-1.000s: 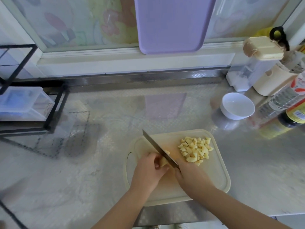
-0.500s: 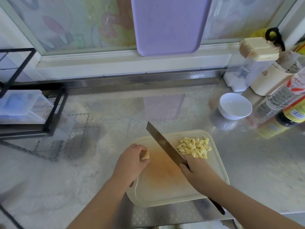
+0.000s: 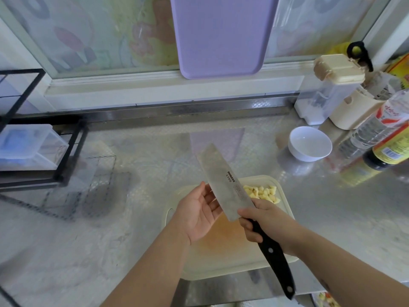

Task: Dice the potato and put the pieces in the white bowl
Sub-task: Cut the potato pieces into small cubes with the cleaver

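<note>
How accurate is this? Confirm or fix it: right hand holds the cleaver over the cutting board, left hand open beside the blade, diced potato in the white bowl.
One error: the head view shows the diced potato on the cutting board; the white bowl is empty. The right hand grips the cleaver, left hand open beside it.

The cream plastic cutting board is set at the near edge of the patterned metal countertop. A pile of diced potato pieces is noted on its far right corner. The steel cleaver with a black handle is held above the board by the right hand, blade pointed away and leftward. The left hand is placed palm up just left of the blade, fingers passing under it. The round white bowl is stood behind and right of the board, apart from it. A clear plastic bottle and a dark glass bottle are ranged right of the bowl. A black metal rack is stood far left, and a lilac plastic tray is propped at the back.
</note>
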A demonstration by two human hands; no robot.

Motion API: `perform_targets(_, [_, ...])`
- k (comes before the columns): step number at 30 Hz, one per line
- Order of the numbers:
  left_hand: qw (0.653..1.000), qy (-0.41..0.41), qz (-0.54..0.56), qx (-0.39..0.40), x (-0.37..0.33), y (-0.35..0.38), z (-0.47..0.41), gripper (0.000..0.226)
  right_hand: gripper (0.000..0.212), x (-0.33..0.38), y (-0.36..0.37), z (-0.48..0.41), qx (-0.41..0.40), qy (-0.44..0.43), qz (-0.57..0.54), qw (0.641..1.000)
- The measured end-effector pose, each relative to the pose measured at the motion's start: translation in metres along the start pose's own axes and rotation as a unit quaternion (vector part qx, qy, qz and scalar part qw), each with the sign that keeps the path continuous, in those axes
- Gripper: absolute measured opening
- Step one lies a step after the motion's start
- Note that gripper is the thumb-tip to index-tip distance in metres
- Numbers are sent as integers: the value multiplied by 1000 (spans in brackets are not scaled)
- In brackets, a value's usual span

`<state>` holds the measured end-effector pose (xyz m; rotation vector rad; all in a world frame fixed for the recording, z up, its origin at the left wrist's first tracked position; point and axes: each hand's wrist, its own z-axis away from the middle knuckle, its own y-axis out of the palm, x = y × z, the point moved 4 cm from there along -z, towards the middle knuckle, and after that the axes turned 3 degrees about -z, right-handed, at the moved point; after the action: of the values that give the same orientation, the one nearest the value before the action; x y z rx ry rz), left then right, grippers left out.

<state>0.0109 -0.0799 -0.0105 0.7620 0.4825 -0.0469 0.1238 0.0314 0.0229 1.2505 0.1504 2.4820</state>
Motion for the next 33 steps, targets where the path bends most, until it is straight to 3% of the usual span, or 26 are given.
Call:
perform_targets(9, [999,13,-24,-31,-4,-10,-3,25,15,0,-17,-9,-55,0,20,998])
perform_targets(13, [981,38,-176,-72,1,-17,-4,22,10,-1,-23,-10,-140,-24,124,982])
perform_targets(15, [927,51,-355,-114,8,-25,-5,24,15,-5,-24,-9,-175,-27,188,966])
perform_targets(18, [782,83,-602,-135,21,-33,-5,30,15,-18,-23,-7,-187,-16,244,952])
perform_targets(23, [668,154,-704,-187,31,-29,2,27,16,-35,-20,-8,-202,-9,323,924])
perform_targets(26, [645,177,-719,-189,31,-26,7,24,17,-43,-17,-10,-209,-6,380,901])
perform_targets(33, [654,159,-725,-143,28,-36,7,30,18,-59,-16,-16,-221,2,475,852])
